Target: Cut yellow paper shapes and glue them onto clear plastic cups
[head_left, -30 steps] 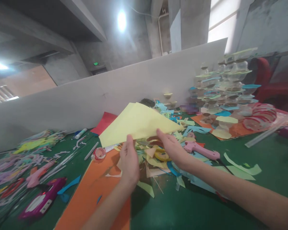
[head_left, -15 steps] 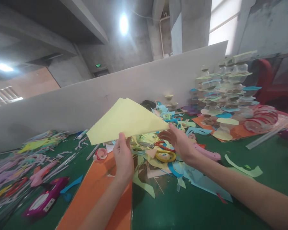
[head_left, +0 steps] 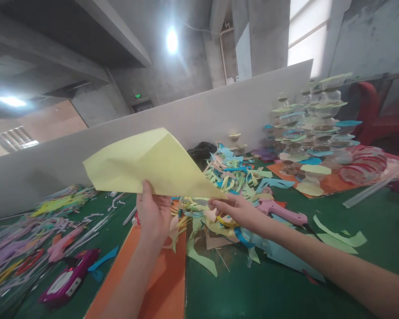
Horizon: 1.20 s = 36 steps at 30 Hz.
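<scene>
A folded sheet of pale yellow paper is raised above the table. My left hand grips its lower edge from below. My right hand pinches the sheet's pointed right corner between its fingers. Beneath that hand lies a heap of paper scraps in blue, yellow and green. Yellow-handled scissors are mostly hidden among them. A pink glue gun lies just beyond my right fingers. An orange paper sheet lies under my left forearm.
A white partition runs along the table's far side. Stacked clear cups with paper pieces stand at the back right. A magenta tool and tangled paper strips lie at the left. A red chair stands beyond.
The yellow sheet has swung up and to the left and opened wider. Both hands have moved left with it, and the view has tilted slightly.
</scene>
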### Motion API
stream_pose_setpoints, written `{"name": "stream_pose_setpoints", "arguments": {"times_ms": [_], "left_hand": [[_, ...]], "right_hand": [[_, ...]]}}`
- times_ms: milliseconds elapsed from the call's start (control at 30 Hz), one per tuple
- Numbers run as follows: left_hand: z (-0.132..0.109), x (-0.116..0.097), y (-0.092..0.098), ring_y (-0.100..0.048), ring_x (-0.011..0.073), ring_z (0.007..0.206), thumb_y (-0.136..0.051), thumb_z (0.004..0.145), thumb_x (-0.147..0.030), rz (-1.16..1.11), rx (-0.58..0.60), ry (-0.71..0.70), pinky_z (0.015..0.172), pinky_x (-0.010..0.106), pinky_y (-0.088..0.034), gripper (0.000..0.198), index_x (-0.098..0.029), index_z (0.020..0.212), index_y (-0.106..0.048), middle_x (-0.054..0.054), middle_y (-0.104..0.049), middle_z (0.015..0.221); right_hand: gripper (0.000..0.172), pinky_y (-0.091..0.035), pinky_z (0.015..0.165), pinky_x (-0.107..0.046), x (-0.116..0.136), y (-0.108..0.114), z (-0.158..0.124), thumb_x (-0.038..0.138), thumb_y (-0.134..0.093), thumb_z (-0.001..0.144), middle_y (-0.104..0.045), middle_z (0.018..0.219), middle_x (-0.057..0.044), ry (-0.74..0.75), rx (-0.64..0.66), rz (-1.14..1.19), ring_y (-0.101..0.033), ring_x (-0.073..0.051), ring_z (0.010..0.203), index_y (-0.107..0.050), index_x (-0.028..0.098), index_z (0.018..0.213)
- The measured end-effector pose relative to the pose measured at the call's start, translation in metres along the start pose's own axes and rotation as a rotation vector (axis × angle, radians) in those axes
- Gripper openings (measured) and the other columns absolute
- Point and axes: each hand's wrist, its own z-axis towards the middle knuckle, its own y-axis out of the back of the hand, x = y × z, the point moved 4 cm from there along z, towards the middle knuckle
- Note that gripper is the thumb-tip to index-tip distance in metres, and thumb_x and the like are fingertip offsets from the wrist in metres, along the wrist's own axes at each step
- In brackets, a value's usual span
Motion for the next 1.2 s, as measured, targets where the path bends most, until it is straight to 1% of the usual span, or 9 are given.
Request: {"name": "stream_pose_setpoints", "arguments": {"times_ms": [100,267,533,767,900,967,1033,1100,1200], "left_hand": [[0.002,0.004,0.004,-0.066,0.0175,0.114,-0.052,0.096,-0.025,0.057,-0.05,0.023,0.098,0.031,-0.053,0.02,-0.023,0.108,-0.068,0.006,-0.071,0.123],[0.004,0.02,0.014,-0.065,0.017,0.114,-0.055,0.093,-0.022,0.234,-0.101,0.075,0.101,0.033,-0.051,0.014,-0.023,0.102,-0.065,0.006,-0.07,0.122],[0.002,0.033,0.022,-0.069,0.0158,0.097,-0.058,0.091,-0.025,0.364,-0.072,0.14,0.091,0.031,-0.055,0.005,-0.022,0.091,-0.062,0.005,-0.072,0.109],[0.012,0.037,0.033,-0.067,0.0166,0.101,-0.06,0.088,-0.03,0.422,-0.065,0.113,0.086,0.027,-0.055,0.011,-0.023,0.096,-0.061,0.006,-0.07,0.113],[0.01,0.037,0.032,-0.068,0.0169,0.095,-0.062,0.087,-0.034,0.447,-0.049,0.133,0.079,0.026,-0.056,0.015,-0.023,0.097,-0.061,0.006,-0.07,0.112],[0.006,0.036,0.028,-0.069,0.0173,0.096,-0.063,0.087,-0.035,0.445,-0.01,0.151,0.079,0.026,-0.056,0.017,-0.024,0.1,-0.062,0.005,-0.071,0.114],[0.001,0.036,0.021,-0.069,0.0188,0.101,-0.065,0.085,-0.037,0.447,0.071,0.156,0.082,0.027,-0.056,0.023,-0.025,0.105,-0.064,0.005,-0.07,0.12],[-0.004,0.036,0.013,-0.067,0.0206,0.106,-0.068,0.083,-0.039,0.439,0.175,0.145,0.085,0.028,-0.056,0.031,-0.026,0.111,-0.064,0.005,-0.068,0.125],[-0.011,0.04,0.004,-0.066,0.0218,0.111,-0.072,0.08,-0.036,0.367,0.312,0.192,0.089,0.03,-0.055,0.044,-0.026,0.121,-0.061,0.005,-0.066,0.13]], "right_hand": [[0.04,-0.053,0.079,-0.033,0.0,0.001,0.001,0.053,-0.058,0.088,-0.07,0.111,-0.006,0.024,0.025,-0.008,-0.066,-0.023,0.097,-0.067,0.024,0.114],[0.044,-0.053,0.086,-0.035,-0.002,0.005,0.003,0.056,-0.058,0.089,-0.062,0.131,-0.007,0.007,-0.001,-0.045,-0.06,-0.025,0.116,-0.061,0.026,0.122],[0.034,-0.051,0.085,-0.036,0.006,0.001,-0.001,0.044,-0.055,0.092,-0.065,0.121,-0.009,0.02,0.008,-0.166,-0.063,-0.024,0.104,-0.06,0.021,0.115],[0.029,-0.049,0.073,-0.033,0.012,0.0,-0.008,0.047,-0.055,0.091,-0.067,0.102,-0.006,0.037,0.081,-0.271,-0.061,-0.021,0.088,-0.063,0.022,0.103],[0.041,-0.049,0.077,-0.033,0.008,0.004,-0.006,0.054,-0.053,0.092,-0.065,0.114,-0.008,0.025,0.067,-0.204,-0.061,-0.022,0.096,-0.059,0.022,0.116],[0.047,-0.049,0.076,-0.032,0.006,0.008,-0.002,0.059,-0.052,0.091,-0.065,0.112,-0.007,0.046,0.037,-0.137,-0.062,-0.02,0.093,-0.057,0.023,0.121],[0.045,-0.048,0.07,-0.03,0.002,0.01,0.003,0.061,-0.053,0.09,-0.066,0.095,-0.003,0.079,0.015,-0.103,-0.062,-0.016,0.078,-0.06,0.022,0.112],[0.043,-0.046,0.061,-0.027,-0.002,0.012,0.007,0.062,-0.052,0.089,-0.06,0.072,0.001,0.097,-0.01,-0.095,-0.056,-0.013,0.062,-0.061,0.02,0.089],[0.05,-0.043,0.053,-0.026,-0.005,0.014,0.012,0.066,-0.047,0.088,-0.055,0.061,0.001,0.111,-0.075,-0.1,-0.049,-0.011,0.052,-0.05,0.021,0.067]]}}
